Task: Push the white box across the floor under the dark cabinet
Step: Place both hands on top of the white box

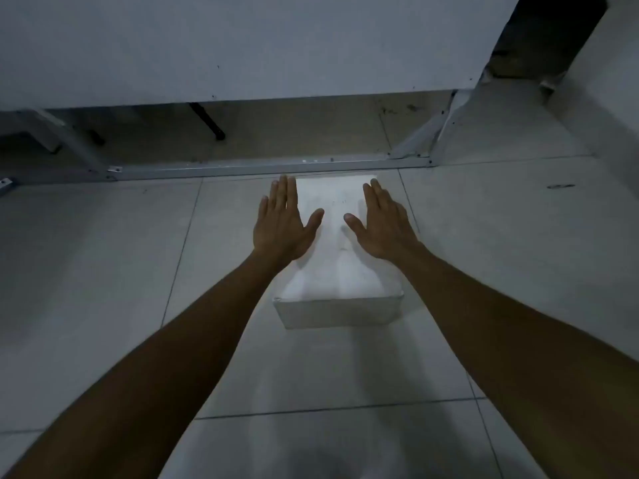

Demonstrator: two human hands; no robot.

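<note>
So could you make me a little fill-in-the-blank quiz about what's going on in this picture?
1. Both hands lie flat on top of the white ____.
2. The left hand and right hand have their fingers ____, not curled.
3. The box sits on a tiled ____.
4. Its far end nearly reaches the metal ____ at the cabinet's base.

Answers: box; spread; floor; rail

Single view, head-mounted wide-angle camera: set above and behind both forearms, facing forward and steeply down onto the tiled floor (pixel 103 271). Close range; the arms enter from the bottom corners and the hands, left hand (pixel 281 229) and right hand (pixel 382 224), sit near frame centre over the white box (pixel 340 285). Upper frame takes in the cabinet (pixel 242 46) front and the shadowed gap beneath it; straight lines bow toward the edges; no second view shares the scene.
</note>
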